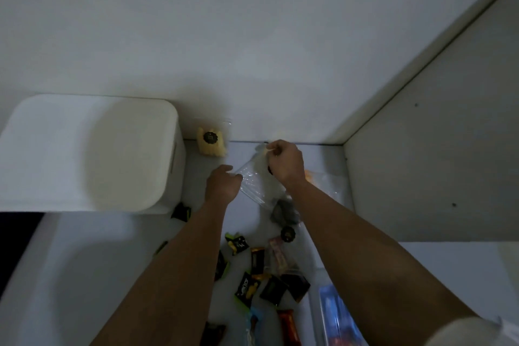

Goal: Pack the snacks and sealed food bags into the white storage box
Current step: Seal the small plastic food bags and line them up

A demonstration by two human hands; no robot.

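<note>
Dim white surface [92,247]: right of the closed white storage box [90,149], both hands pinch a clear sealed bag [254,177]; left hand [222,184] and right hand [283,160] fingers clamped on it. Lid needs opening next, you'd judge.

Dim, bluish indoor light, soft round shadow across the white storage box [92,149] lid, darker shadow on the wall [252,36] above the hands, grainy softness, wide-angle bending at edges, slight motion blur

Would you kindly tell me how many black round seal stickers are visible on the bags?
2: one on the yellow bag beside the white box, one on the grey bag under the right forearm. Others may be hidden.
</note>
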